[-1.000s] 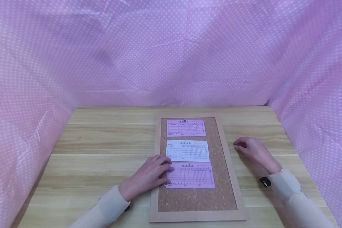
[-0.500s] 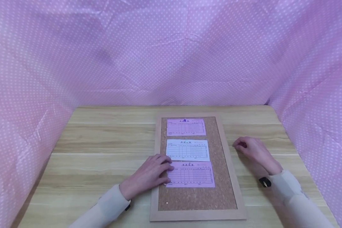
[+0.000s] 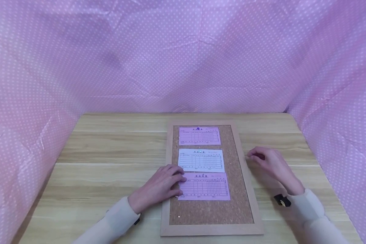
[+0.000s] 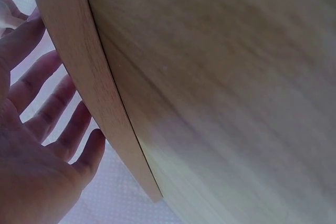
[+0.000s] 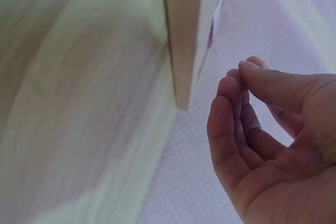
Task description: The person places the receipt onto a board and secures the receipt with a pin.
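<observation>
On the wooden table (image 3: 109, 159), within walls of pink dotted cloth (image 3: 183, 54), lies a cork board (image 3: 211, 211) in a pale wooden frame, its long side running away from the person. It bears three printed slips in a column: a pink slip at the far end (image 3: 199, 136), a white slip in the middle (image 3: 201, 160), and a second pink slip nearest the person (image 3: 204, 186). A small dark pin head (image 3: 197, 128) shows at the top edge of the far slip; whether the other two are pinned cannot be told.

The left hand (image 3: 161, 187) lies flat with its fingers straight and slightly spread, crossing the board's left frame rail, the fingertips pressing on the left edge of the near pink slip. From the left wrist view the fingers (image 4: 50, 111) are extended beside the wooden frame.

The right hand (image 3: 269, 162) is just off the board's right rail, above the table, level with the white slip. Its fingers are curled with the thumb meeting the fingertips (image 5: 239, 85) in a pinch; whether something small is held between them cannot be told.
</observation>
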Tool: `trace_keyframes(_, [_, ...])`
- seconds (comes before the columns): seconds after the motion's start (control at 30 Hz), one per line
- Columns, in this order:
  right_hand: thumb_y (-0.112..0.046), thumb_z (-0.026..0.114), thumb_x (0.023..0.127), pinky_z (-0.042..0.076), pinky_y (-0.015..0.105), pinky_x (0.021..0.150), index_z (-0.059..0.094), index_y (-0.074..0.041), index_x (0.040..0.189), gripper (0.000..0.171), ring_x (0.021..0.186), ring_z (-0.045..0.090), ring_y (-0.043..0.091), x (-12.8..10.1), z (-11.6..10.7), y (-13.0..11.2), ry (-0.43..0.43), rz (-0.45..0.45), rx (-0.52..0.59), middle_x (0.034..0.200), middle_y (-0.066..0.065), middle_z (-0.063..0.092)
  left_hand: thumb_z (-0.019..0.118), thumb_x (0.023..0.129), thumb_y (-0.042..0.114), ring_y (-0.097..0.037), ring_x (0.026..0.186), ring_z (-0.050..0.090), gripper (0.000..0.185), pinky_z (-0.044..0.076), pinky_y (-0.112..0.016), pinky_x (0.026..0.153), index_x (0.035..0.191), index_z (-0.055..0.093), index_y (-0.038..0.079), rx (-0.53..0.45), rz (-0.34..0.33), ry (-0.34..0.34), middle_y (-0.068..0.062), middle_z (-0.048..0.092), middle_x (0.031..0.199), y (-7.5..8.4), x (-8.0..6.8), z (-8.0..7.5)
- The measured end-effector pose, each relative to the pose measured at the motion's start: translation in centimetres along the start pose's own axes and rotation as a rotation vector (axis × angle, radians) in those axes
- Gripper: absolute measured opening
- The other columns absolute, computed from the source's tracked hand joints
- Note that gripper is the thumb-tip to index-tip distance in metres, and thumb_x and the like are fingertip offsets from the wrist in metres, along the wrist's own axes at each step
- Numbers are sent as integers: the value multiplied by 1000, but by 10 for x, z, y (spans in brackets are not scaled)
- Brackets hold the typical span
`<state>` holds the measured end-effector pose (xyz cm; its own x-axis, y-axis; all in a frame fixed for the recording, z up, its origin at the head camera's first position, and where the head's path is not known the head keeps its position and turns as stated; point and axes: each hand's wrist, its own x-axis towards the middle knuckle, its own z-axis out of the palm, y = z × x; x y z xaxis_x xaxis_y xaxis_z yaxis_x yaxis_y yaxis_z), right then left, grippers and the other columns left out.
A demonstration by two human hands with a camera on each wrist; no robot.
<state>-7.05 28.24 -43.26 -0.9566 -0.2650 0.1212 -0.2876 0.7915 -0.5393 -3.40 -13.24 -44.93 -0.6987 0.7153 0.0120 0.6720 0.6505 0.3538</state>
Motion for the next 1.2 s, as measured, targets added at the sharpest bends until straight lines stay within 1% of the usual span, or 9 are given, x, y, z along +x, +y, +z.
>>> trace_keyframes(0.23, [5, 76, 88, 61, 34, 78, 78, -10, 100, 19, 90, 74, 28, -5, 3, -13, 60, -43, 28, 100, 6, 78, 82, 87, 37, -23, 124, 55, 40, 47, -46, 105, 118, 76, 14, -5, 2, 7, -2, 63, 131, -1, -1, 0])
trace_keyframes(0.33, [4, 76, 89, 61, 30, 78, 78, -12, 100, 19, 90, 74, 25, -6, 5, -19, 78, -57, 38, 100, 5, 78, 83, 87, 37, -24, 124, 55, 39, 47, -46, 105, 118, 77, 14, -4, 4, 11, -2, 63, 131, -1, 0, 0])
trace_keyframes(0.47, [2, 77, 89, 60, 27, 75, 79, -11, 99, 17, 88, 73, 18, -8, 8, -27, 86, -74, 72, 99, 4, 79, 83, 86, 37, -24, 124, 55, 39, 47, -46, 105, 118, 77, 15, -2, 8, 20, -2, 63, 130, 0, 0, 0])
trace_keyframes(0.57, [3, 77, 89, 60, 25, 74, 78, -10, 99, 17, 86, 72, 14, -8, 10, -33, 91, -96, 94, 97, 3, 78, 83, 87, 37, -24, 124, 55, 38, 47, -46, 105, 118, 77, 15, 0, 6, 19, -1, 63, 130, 0, -1, 0])
trace_keyframes(0.77, [8, 77, 87, 60, 25, 73, 78, -5, 98, 17, 85, 72, 14, -8, 15, -44, 103, -140, 121, 96, 3, 78, 82, 88, 37, -23, 125, 55, 39, 46, -46, 106, 119, 77, 15, 2, -3, 5, -1, 63, 131, 0, 0, 0])
trace_keyframes(0.9, [9, 76, 87, 61, 26, 72, 78, -6, 97, 18, 83, 72, 12, -7, 18, -53, 100, -160, 128, 96, 4, 78, 83, 87, 37, -23, 124, 55, 39, 47, -46, 105, 118, 77, 14, 4, 1, 9, -2, 63, 130, 0, 0, 1])
trace_keyframes(0.97, [8, 76, 87, 61, 26, 72, 78, -7, 97, 18, 83, 72, 13, -6, 19, -57, 90, -162, 142, 96, 3, 78, 83, 87, 37, -23, 123, 55, 39, 47, -46, 105, 118, 77, 14, 3, 0, 9, -2, 63, 130, 0, 0, 1])
trace_keyframes(1.1, [9, 75, 87, 61, 28, 74, 78, -7, 98, 19, 85, 73, 19, -5, 23, -65, 56, -172, 179, 97, 4, 78, 83, 87, 37, -23, 123, 55, 39, 47, -46, 105, 118, 76, 13, 1, -2, 10, -2, 63, 131, 0, 0, 1])
trace_keyframes(1.2, [10, 76, 86, 62, 29, 75, 78, -7, 98, 21, 87, 74, 20, -3, 27, -69, 39, -193, 192, 97, 4, 78, 83, 87, 37, -22, 122, 55, 39, 47, -45, 105, 119, 76, 14, -3, -6, 5, -2, 62, 131, 0, 0, 1])
